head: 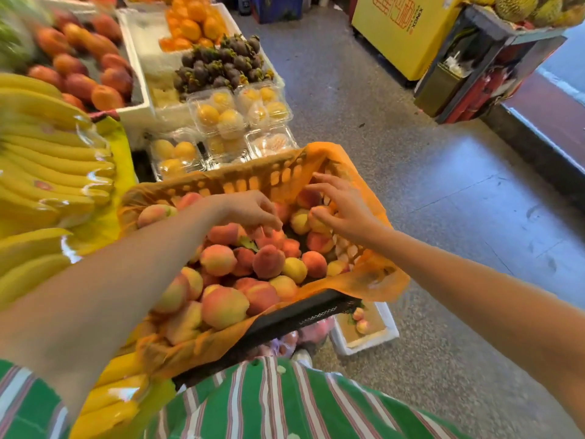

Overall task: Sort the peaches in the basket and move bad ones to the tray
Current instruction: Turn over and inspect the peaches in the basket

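Grey speckled floor [395,160] spreads to the right of a fruit stall. On the stall lie bananas [47,160], clear plastic boxes [221,117] with yellow fruit, dark mangosteens [221,64] and oranges [193,23]. A yellow cabinet [408,30] stands at the far side of the floor.

Directly in front of the person is the basket [240,182], lined with an orange plastic sheet [373,277] and filled with peaches [218,259], red-pink and yellow. Both bare arms reach over it.

The left hand [253,210] hangs over the middle of the pile. Its fingers bend downward and the tips touch the peaches below, but I cannot tell if they really pinch one.

The right hand [335,201] is near the far right corner of the basket. Its fingers are spread and almost straight, pointing at the basket wall, and its palm side rests against one yellowish peach [316,218].

The tray [392,327], a white foam one, lies on the floor just beside the near right corner of the basket, lower than it. Two small peaches [361,321] lie inside it. At the bottom a green striped shirt [285,403] is seen.
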Action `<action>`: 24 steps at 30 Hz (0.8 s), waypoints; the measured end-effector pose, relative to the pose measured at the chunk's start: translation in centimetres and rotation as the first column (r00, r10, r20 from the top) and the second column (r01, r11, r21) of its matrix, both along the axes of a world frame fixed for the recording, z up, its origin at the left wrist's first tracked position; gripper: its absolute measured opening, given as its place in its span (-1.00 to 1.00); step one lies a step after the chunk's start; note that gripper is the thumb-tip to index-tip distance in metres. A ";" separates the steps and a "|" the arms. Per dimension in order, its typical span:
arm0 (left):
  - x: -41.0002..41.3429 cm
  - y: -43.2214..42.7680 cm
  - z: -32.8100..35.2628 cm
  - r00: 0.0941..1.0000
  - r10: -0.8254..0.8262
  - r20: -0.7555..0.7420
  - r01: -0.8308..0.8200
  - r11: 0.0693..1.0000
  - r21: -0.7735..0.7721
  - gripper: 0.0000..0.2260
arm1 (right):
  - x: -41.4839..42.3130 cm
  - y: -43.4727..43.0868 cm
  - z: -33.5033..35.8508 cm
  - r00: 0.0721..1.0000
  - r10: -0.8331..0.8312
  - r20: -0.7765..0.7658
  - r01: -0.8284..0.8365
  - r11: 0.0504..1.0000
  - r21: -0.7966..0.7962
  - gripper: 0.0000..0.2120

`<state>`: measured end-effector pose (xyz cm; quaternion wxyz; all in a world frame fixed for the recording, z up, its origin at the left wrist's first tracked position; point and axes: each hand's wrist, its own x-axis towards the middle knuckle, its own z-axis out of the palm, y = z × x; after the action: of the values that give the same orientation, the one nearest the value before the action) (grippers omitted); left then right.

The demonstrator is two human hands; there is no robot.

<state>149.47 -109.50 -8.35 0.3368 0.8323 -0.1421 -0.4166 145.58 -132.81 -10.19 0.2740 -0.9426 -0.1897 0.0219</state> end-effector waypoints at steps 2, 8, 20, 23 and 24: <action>-1.5 2.3 1.5 0.997 -0.055 -0.060 0.059 0.996 0.067 -0.89 | -0.1 2.8 0.9 0.980 0.162 -0.120 -0.152 0.984 0.088 -0.63; -7.1 7.0 2.4 0.986 -0.064 -0.157 0.092 0.980 0.178 -0.75 | -1.5 8.5 0.3 0.845 0.212 -0.492 -0.334 0.926 -0.176 -0.59; -11.0 6.0 -0.2 0.953 -0.296 0.060 0.252 0.889 0.381 -0.37 | -3.2 9.9 -2.7 0.849 0.117 -0.515 -0.309 0.901 -0.305 -0.41; -10.9 6.3 -0.2 0.951 -0.293 0.098 0.246 0.910 0.333 -0.42 | -3.2 9.6 -3.4 0.868 0.130 -0.479 -0.293 0.914 -0.281 -0.44; -10.7 6.4 0.0 0.960 -0.260 0.106 0.220 0.931 0.292 -0.44 | -3.1 9.5 -3.5 0.863 0.124 -0.489 -0.286 0.919 -0.271 -0.46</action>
<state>138.73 -103.12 -8.36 0.1525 0.8752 -0.2071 -0.4096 142.50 -123.29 -13.69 0.1434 -0.9164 -0.2128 0.3071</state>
